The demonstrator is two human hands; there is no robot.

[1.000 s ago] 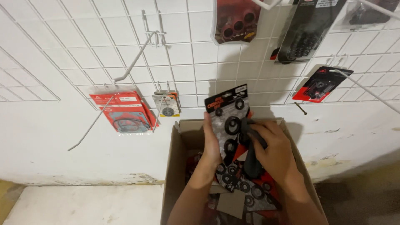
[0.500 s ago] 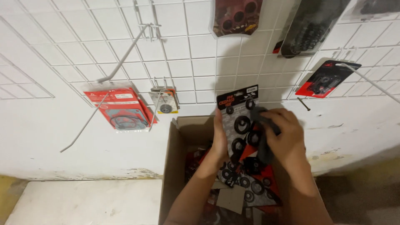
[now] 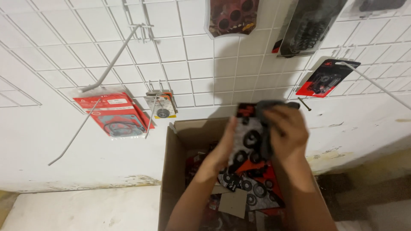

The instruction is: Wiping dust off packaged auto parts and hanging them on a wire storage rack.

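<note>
My left hand (image 3: 223, 149) and my right hand (image 3: 286, 128) both hold a flat blister pack of black rubber rings (image 3: 250, 137) on a black and red card, raised above an open cardboard box (image 3: 174, 171). The left hand grips the pack's left edge; the right hand covers its upper right corner. The pack is blurred by motion. Inside the box lie several more packs of black rings (image 3: 250, 188) on red and black cards.
A white wire grid wall (image 3: 192, 55) carries long metal hooks (image 3: 112, 64), (image 3: 371, 83). Hanging packs: a red gasket pack (image 3: 113, 114), a small bearing pack (image 3: 162, 106), a dark red pack (image 3: 231, 17), black packs (image 3: 310, 25), (image 3: 325, 78). Pale floor (image 3: 85, 209) at left.
Both hands have lifted the ring pack a little higher and toward the wall; the view has shifted slightly, and the pack is now blurred.
</note>
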